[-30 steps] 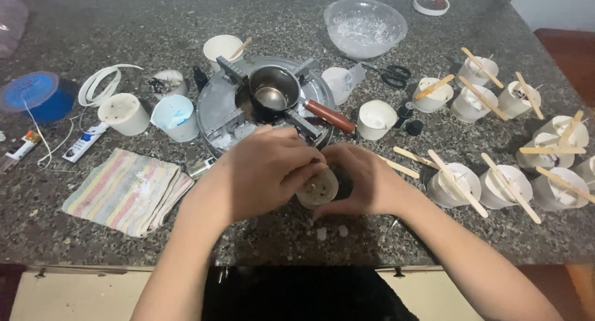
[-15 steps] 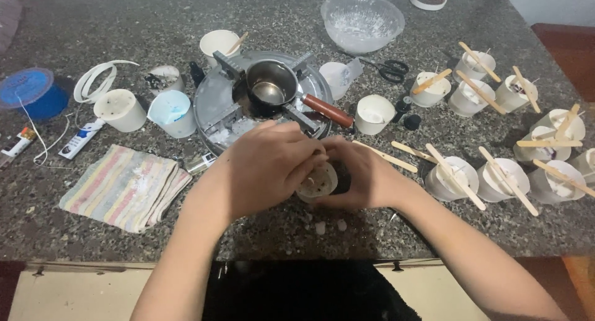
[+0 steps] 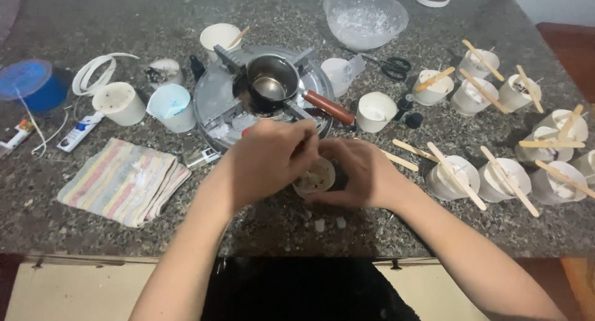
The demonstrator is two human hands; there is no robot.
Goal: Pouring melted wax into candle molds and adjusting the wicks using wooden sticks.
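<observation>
A small white cup (image 3: 315,177) with pale wax and dark specks in it sits at the near middle of the speckled stone counter (image 3: 124,23). My right hand (image 3: 362,172) wraps around its right side and holds it. My left hand (image 3: 269,160) is bent over the cup from the left, its fingertips pinched together at the cup's top rim; what they pinch is too small to tell. Just behind my hands stands a small metal pot (image 3: 269,85) with a red-brown handle on a round silver burner (image 3: 217,101).
Several white cups with wooden sticks (image 3: 489,175) across them fill the right side. A striped cloth (image 3: 124,178) lies at the left, with a light-blue cup (image 3: 170,107), a white cup (image 3: 118,103) and a blue lid (image 3: 28,82) beyond. A clear bowl (image 3: 365,17) and scissors (image 3: 390,65) lie at the back.
My hands have stayed on the cup; my left fingers have shifted slightly over its rim. The view has tilted a little.
</observation>
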